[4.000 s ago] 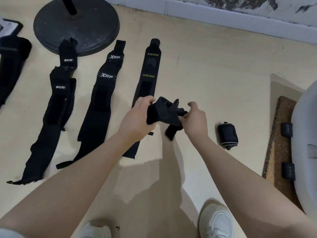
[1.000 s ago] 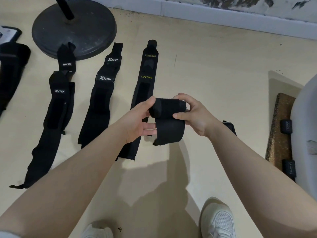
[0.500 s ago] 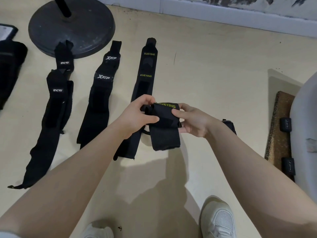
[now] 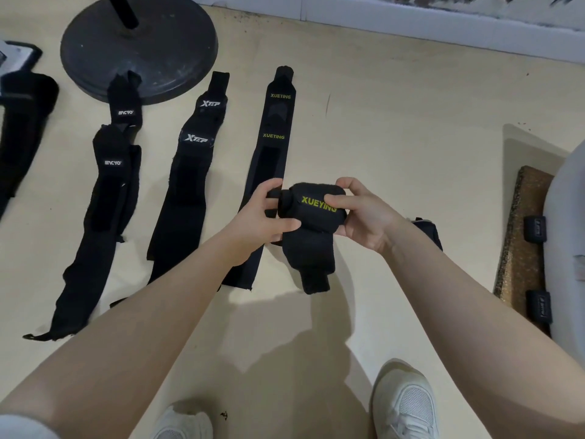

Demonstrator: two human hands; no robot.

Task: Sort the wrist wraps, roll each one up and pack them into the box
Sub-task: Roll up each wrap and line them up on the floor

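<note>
left hand (image 4: 259, 217) + right hand (image 4: 361, 217) | grip half-rolled wrist wrap (image 4: 311, 229) between them

Black XUEYING wrist wrap (image 4: 311, 217) mostly rolled, tail hanging; three flat wraps (image 4: 190, 172) on floor

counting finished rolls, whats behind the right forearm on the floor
A dark rolled wrap peeks out on the floor just behind the right forearm. Only its upper edge shows; the arm covers the rest, so its brand cannot be read.

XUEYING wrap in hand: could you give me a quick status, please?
Left hand and right hand both grip the XUEYING wrap. Mostly rolled, tail hanging loose. Nothing in the way.
</note>
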